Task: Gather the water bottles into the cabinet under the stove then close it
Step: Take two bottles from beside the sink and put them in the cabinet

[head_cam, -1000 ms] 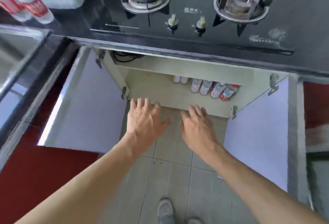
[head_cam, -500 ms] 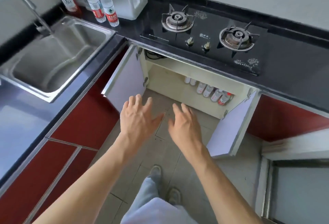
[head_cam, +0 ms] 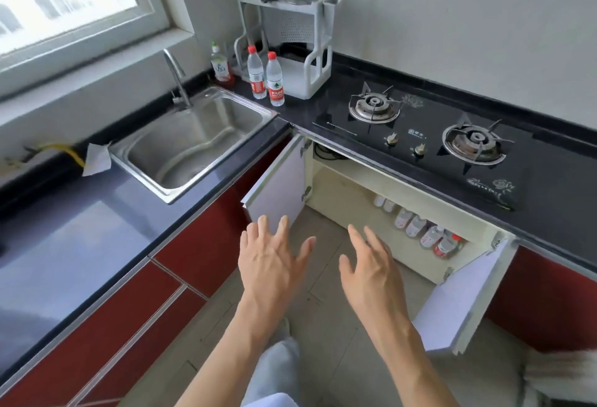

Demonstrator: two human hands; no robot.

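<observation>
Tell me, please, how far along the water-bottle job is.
Done: several bottles lie in the open cabinet. In hand: nothing; the left hand and right hand hover empty before it. Left: two red-capped bottles stand on the counter by the rack, and both doors are open.
</observation>
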